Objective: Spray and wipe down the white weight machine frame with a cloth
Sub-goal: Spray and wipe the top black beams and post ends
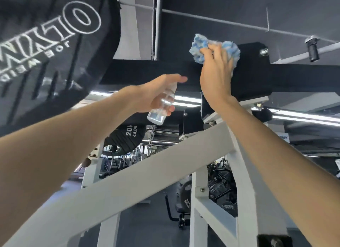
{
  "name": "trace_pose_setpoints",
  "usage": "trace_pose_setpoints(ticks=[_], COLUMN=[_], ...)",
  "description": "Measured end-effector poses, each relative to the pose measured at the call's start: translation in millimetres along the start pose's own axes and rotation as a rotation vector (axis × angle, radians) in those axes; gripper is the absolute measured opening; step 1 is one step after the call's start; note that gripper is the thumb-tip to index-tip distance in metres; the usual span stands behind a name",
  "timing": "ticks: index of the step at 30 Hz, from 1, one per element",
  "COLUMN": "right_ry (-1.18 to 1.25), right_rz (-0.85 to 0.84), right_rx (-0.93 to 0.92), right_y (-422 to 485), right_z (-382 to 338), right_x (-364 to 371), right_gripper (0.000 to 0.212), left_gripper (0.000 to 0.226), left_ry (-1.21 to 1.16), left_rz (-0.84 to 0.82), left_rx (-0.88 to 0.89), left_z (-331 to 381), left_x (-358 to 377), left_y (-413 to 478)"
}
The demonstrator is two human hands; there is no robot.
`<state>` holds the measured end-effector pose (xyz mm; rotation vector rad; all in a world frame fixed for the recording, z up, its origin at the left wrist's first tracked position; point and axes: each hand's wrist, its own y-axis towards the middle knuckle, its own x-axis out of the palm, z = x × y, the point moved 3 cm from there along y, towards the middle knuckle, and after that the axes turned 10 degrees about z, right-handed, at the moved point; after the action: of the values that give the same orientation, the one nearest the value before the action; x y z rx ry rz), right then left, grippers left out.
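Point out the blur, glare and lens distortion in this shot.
Head view: lettering on the black weight plate is motion-smeared; ceiling light strips blow out white; the wide lens stretches the white frame toward the corners; the cloth under the right hand is sharper.

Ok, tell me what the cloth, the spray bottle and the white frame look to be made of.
Cloth: soft blue and white fabric, probably microfibre or terry, going by its fluffy tufted pile.
Spray bottle: clear and glossy, most likely plastic; you can see through it.
White frame: square metal tube, it seems, with a smooth white painted finish, joined by bolts.
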<state>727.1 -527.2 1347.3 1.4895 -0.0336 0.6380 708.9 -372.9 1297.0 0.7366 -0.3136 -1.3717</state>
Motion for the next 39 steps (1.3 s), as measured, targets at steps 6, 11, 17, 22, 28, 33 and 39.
trace_pose_setpoints(ticks=[6, 11, 17, 22, 28, 33, 39], right_ry=[0.244, 0.471, 0.273, 0.204, 0.187, 0.181, 0.143], right_rz=[-0.080, -0.234, -0.077, -0.075, -0.103, -0.129, -0.063], right_rx=[0.091, -0.288, -0.096, 0.072, 0.122, 0.078, 0.082], right_y=[-5.1, -20.4, -20.8, -26.6, -32.0, -33.5, -25.9], right_z=[-5.2, -101.6, -24.1, -5.0, -8.2, -5.8, -8.9], right_x=[63.0, 89.5, 71.2, 67.2, 65.0, 60.2, 63.2], right_gripper=[0.042, 0.041, 0.039, 0.038, 0.039, 0.041, 0.036], left_gripper=[0.022, 0.035, 0.032, 0.051, 0.053, 0.051, 0.042], left_ry=[0.079, 0.025, 0.060, -0.080, -0.025, 0.005, 0.006], left_rz=[0.176, 0.422, 0.496, 0.590, 0.721, 0.815, 0.676], left_rx=[0.035, 0.170, 0.215, 0.149, 0.179, 0.202, 0.145], left_z=[-19.0, -32.8, -41.1, -15.6, 20.2, 19.8, -1.8], left_x=[-19.9, -44.4, -54.8, -54.6, -57.3, -58.8, -68.9], left_y=[-10.3, -21.1, -18.1, 2.9, 20.9, 23.2, 22.2])
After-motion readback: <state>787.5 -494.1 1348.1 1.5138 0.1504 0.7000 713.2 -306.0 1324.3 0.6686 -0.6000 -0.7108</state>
